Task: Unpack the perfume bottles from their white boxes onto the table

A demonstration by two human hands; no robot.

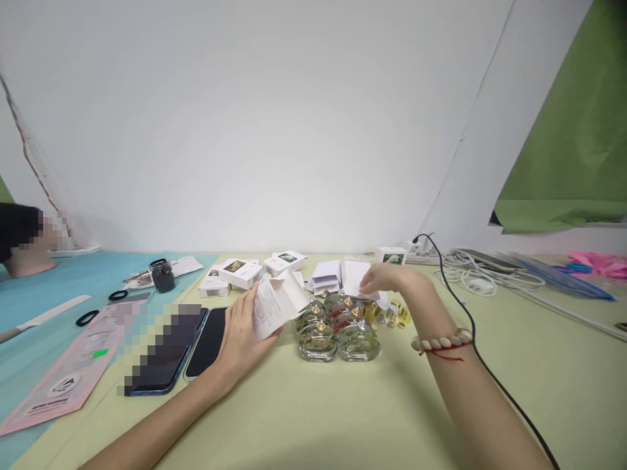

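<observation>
My left hand (243, 333) is closed around a small white printed carton (275, 301) with its top flaps open, held just left of a cluster of clear glass perfume bottles (337, 329) with gold necks. My right hand (386, 279) reaches past the bottles and pinches a flat white card or folded carton (353, 275). A beaded bracelet with a red thread sits on that wrist. Small gold caps (392, 314) lie right of the bottles.
More white cartons (240, 273) lie behind. Two dark phones (208, 343) and a pink packet (73, 375) lie left, with a dark jar (162, 275), black rings and a white knife (42, 318) on blue cloth. White cables (482, 277) and a black cord (477, 352) run right. Another person's arm (22, 245) rests far left.
</observation>
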